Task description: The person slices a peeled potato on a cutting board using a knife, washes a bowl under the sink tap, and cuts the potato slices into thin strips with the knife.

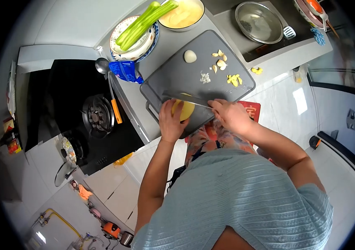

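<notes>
My right hand (230,114) is closed around the handle of a kitchen knife (194,99). Its blade lies across a yellow, peeled-looking potato (187,109) near the front of the grey cutting board (169,79). My left hand (171,120) grips that potato from the left, fingers curled over it beside the blade. Farther up the board are a pale round vegetable (190,56), garlic cloves (221,63), a small pile of white chopped bits (205,78) and yellow slices (234,80). Whether the blade has cut into the potato I cannot tell.
Celery stalks (142,31) rest on stacked dishes (117,37) beside a bowl (176,29) of pale yellow pieces. A blue packet (125,71) and ladle (113,96) lie near the black stove (65,96). A metal basin (260,23) and slotted turner (289,32) are at the sink.
</notes>
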{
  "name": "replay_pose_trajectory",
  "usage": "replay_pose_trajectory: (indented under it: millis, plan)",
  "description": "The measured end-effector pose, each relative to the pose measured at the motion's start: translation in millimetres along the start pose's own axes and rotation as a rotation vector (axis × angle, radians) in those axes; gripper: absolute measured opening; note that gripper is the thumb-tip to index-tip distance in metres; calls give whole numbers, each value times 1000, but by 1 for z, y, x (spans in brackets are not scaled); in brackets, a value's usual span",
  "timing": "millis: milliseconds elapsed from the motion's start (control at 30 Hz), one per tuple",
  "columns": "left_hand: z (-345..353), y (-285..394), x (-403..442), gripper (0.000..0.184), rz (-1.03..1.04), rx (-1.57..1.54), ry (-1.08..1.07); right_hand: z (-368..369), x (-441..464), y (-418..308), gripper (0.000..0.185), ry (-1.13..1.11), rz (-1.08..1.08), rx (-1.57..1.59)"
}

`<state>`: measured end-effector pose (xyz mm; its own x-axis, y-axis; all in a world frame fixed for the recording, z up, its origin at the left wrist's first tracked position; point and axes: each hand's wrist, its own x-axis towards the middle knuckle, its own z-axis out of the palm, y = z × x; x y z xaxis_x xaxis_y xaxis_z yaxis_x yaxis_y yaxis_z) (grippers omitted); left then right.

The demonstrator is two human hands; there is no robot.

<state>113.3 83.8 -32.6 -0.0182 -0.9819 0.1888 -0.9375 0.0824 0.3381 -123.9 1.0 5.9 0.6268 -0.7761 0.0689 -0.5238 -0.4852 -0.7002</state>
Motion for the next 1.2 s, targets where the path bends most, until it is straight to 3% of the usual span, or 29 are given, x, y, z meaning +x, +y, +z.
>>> replay_pose_trajectory:
  millis: [67,133,200,300,400,633,700,800,1133,1200]
  plan:
    - [-2,-1,0,66,-9,1,-18,-7,3,-13,25,-170,34,-74]
    - [-7,0,0,67,-10,-1,-36,-7,3,-20,27,-177,17,-88]
    - [-11,-1,-2,67,67,107,-40,-8,4,-29,40,-379,59,-219]
    - [8,-16,-5,61,248,54,84,-2,3,-33,42,-337,-9,-321]
    - [11,-21,-3,55,240,6,-9,-1,3,-40,44,-330,-8,-335]
    - [7,-21,10,45,322,-14,28,-12,-4,-47,40,-353,26,-299]
    - [5,-20,11,46,331,1,8,-21,-3,-51,27,-391,30,-286]
    - [8,-24,11,47,349,-17,1,-22,-3,-55,26,-415,58,-302]
    - [7,-30,20,43,348,-66,25,-17,1,-57,28,-438,56,-340]
    - [6,-33,20,42,345,-86,5,-10,5,-56,31,-349,25,-301]
